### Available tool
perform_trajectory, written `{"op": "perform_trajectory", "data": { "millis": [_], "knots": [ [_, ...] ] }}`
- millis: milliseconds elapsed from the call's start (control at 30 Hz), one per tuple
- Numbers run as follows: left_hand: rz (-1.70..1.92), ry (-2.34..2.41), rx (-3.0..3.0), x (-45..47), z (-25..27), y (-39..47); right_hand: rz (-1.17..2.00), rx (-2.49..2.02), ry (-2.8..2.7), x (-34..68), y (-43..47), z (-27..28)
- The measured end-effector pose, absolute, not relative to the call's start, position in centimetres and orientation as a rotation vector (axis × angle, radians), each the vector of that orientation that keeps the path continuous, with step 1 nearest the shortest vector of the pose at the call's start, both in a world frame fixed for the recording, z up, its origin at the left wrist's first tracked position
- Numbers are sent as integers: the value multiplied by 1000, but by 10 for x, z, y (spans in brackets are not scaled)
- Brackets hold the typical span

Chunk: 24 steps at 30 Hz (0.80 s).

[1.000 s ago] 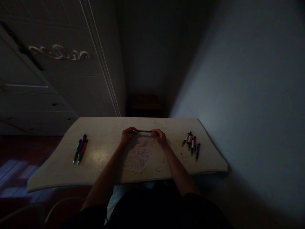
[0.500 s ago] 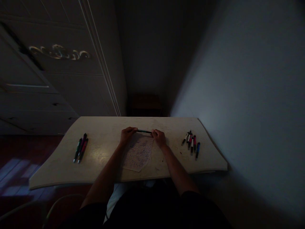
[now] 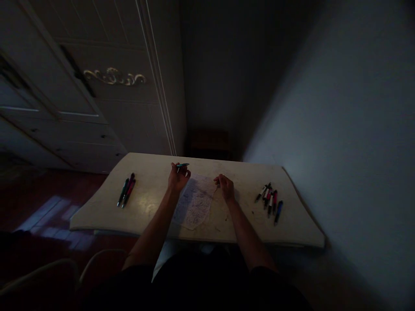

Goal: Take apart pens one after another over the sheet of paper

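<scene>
My left hand [image 3: 177, 178] holds a teal pen [image 3: 183, 165] between thumb and fingers, raised above the far edge of a patterned cloth or paper [image 3: 196, 203]. The pen points to the right. Over the right edge of that sheet, my right hand [image 3: 226, 185] has its fingers curled in a pinch. Whatever may be between those fingertips is too small and dark to name. The sheet lies flat on the white table [image 3: 152, 172], between my forearms.
On the table's left lie a green pen [image 3: 123, 192] and purple and pink pens [image 3: 129, 192]. Several white, pink and red pens [image 3: 270, 203] are clustered at right, beside a blue pen [image 3: 278, 212]. A wall [image 3: 356, 129] borders the right; a cabinet [image 3: 129, 116] stands behind left.
Both hands held the pen between them; now it is in the left hand alone, tilted up. My right hand has come away from it. The view has turned slightly left.
</scene>
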<state>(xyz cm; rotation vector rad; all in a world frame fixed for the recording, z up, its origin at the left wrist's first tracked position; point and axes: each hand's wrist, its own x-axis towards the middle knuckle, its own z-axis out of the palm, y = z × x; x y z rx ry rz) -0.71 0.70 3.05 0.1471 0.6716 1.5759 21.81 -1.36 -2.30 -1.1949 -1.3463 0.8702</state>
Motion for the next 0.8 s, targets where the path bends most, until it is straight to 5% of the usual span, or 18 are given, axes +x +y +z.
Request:
{"op": "perform_trajectory", "data": {
  "millis": [800],
  "knots": [
    [1504, 394, 148, -2, 63, -31, 919, -1236, -1249, 222, -22, -18]
  ]
}}
